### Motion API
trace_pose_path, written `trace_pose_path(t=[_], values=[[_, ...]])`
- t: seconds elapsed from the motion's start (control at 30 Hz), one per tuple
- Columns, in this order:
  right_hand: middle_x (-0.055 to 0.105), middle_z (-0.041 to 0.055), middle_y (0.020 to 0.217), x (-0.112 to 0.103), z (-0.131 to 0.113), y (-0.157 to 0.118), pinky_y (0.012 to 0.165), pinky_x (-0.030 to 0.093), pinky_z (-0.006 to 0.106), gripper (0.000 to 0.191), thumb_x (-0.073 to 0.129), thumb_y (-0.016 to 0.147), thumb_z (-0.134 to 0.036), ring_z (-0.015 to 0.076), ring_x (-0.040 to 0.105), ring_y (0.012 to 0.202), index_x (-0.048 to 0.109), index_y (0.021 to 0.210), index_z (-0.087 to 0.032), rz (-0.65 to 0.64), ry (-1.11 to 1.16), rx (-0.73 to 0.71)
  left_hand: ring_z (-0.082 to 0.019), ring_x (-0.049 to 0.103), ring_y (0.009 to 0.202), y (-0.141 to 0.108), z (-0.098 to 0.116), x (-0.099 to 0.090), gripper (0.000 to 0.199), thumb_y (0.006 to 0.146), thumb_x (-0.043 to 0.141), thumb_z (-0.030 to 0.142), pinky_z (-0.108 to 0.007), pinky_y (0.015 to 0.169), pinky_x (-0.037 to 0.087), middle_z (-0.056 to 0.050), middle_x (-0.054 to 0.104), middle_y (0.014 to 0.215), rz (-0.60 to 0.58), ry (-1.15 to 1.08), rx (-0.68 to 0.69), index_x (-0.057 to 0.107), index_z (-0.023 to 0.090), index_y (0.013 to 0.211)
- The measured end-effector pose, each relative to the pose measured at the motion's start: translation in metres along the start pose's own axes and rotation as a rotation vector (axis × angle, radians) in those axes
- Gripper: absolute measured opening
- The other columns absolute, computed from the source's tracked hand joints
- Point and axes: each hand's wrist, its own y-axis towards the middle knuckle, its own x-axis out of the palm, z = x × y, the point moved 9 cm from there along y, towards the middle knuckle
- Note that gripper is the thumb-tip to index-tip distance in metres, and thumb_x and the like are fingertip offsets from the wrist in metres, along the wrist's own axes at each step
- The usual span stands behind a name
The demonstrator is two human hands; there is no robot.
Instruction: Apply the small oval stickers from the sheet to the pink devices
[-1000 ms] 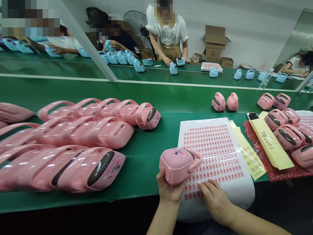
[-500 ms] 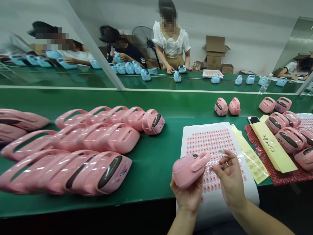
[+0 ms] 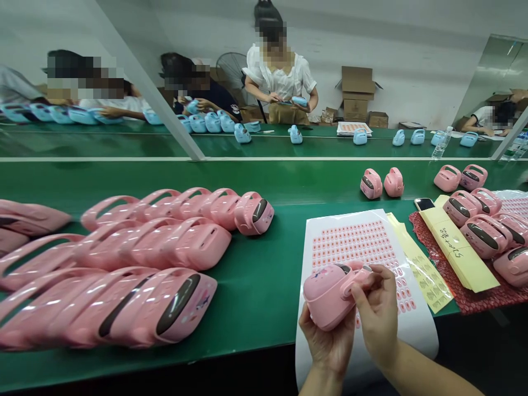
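Head view: gripping a pink case from underneath in the left hand, up over the sticker sheet. Touching its handle with the right hand, can't tell if pinching anything. Probably partway through, going by bare spots low down, with plenty of stickers left. Can't sort done from not done among the rows of pink cases on the green table.

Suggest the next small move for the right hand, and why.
Probably press gently at the handle with the right hand: its fingers are right at the handle, and the left hand supports the pink case from below.
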Motion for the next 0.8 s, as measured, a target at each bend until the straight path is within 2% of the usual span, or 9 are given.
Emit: trace_pose_path(t=[0.1, 0.2, 0.3, 0.4, 0.47, 0.53, 0.6, 0.7, 0.8], values=[[0.054, 0.0026, 0.087, -0.002, -0.013, -0.004, 0.071, 0.055, 0.033, 0.025, 0.053, 0.086, -0.024, 0.0157, 0.061, 0.077, 0.043, 0.109, -0.024, 0.01, -0.169, -0.191, -0.02, 0.055, 0.115, -0.001, -0.002, 0.001, 0.06, 0.085, 0.042, 0.029, -0.032, 0.103, 0.033, -0.012, 0.06, 0.126, 0.031, -0.023, -0.012, 0.028, 0.018, 0.142], [0.051, 0.0021, 0.083, -0.001, -0.032, -0.009, 0.063, 0.053, 0.029, 0.027, 0.051, 0.086, -0.016, 0.0152, 0.057, 0.073, 0.047, 0.111, -0.025, 0.019, -0.358, -0.436, -0.021, 0.051, 0.119, -0.001, -0.003, 0.0, 0.063, 0.083, 0.042, 0.026, -0.033, 0.103, 0.033, -0.011, 0.059, 0.127, 0.078, -0.047, -0.019, 0.025, 0.02, 0.143], [0.055, 0.0018, 0.082, 0.004, -0.049, -0.015, 0.061, 0.053, 0.028, 0.039, 0.049, 0.085, -0.007, 0.0156, 0.057, 0.071, 0.045, 0.119, -0.026, -0.008, -0.478, -0.662, -0.02, 0.051, 0.119, -0.001, -0.004, 0.006, 0.057, 0.084, 0.042, 0.03, -0.03, 0.103, 0.032, -0.012, 0.059, 0.127, 0.027, -0.041, -0.04, 0.034, 0.017, 0.139], [0.061, 0.0029, 0.085, 0.011, -0.062, -0.021, 0.064, 0.054, 0.029, 0.054, 0.05, 0.083, 0.0, 0.0161, 0.06, 0.074, 0.038, 0.13, -0.024, -0.104, -0.573, -0.871, -0.018, 0.052, 0.119, -0.002, -0.005, 0.007, 0.048, 0.086, 0.039, 0.03, -0.028, 0.104, 0.031, -0.014, 0.06, 0.126, 0.003, -0.044, -0.055, 0.048, 0.014, 0.13], [0.063, 0.0049, 0.09, 0.012, -0.065, -0.021, 0.068, 0.054, 0.03, 0.057, 0.049, 0.083, 0.001, 0.0168, 0.062, 0.079, 0.036, 0.133, -0.023, -0.158, -0.626, -0.932, -0.02, 0.051, 0.12, -0.003, -0.004, 0.005, 0.045, 0.087, 0.039, 0.029, -0.031, 0.105, 0.031, -0.014, 0.059, 0.127, 0.011, -0.055, -0.049, 0.051, 0.014, 0.127], [0.063, 0.0084, 0.101, 0.006, -0.062, -0.012, 0.076, 0.053, 0.035, 0.052, 0.049, 0.085, -0.003, 0.0196, 0.062, 0.092, 0.037, 0.132, -0.023, -0.16, -0.645, -0.852, -0.022, 0.048, 0.123, -0.002, -0.003, 0.005, 0.044, 0.087, 0.039, 0.031, -0.035, 0.107, 0.028, -0.015, 0.057, 0.129, 0.005, -0.054, -0.041, 0.05, 0.016, 0.128], [0.06, 0.0107, 0.11, -0.002, -0.05, 0.002, 0.084, 0.052, 0.04, 0.045, 0.049, 0.087, -0.011, 0.0225, 0.059, 0.103, 0.039, 0.129, -0.023, -0.173, -0.604, -0.623, -0.022, 0.044, 0.126, 0.0, -0.004, 0.009, 0.045, 0.088, 0.038, 0.033, -0.035, 0.108, 0.025, -0.014, 0.053, 0.134, -0.035, -0.035, -0.037, 0.048, 0.017, 0.129], [0.055, 0.0112, 0.117, -0.005, -0.027, 0.014, 0.089, 0.05, 0.043, 0.041, 0.05, 0.087, -0.022, 0.0231, 0.057, 0.107, 0.039, 0.127, -0.022, -0.221, -0.489, -0.288, -0.018, 0.043, 0.127, -0.001, -0.01, 0.018, 0.046, 0.09, 0.033, 0.037, -0.029, 0.107, 0.026, -0.013, 0.05, 0.138, -0.124, 0.005, -0.069, 0.049, 0.018, 0.129], [0.051, 0.0111, 0.123, -0.002, -0.014, 0.014, 0.095, 0.046, 0.045, 0.047, 0.053, 0.086, -0.024, 0.0225, 0.054, 0.11, 0.036, 0.13, -0.024, -0.269, -0.419, -0.181, -0.016, 0.048, 0.123, -0.006, -0.009, 0.014, 0.044, 0.089, 0.036, 0.037, -0.026, 0.104, 0.03, -0.012, 0.053, 0.135, -0.106, 0.052, -0.093, 0.052, 0.018, 0.126]])
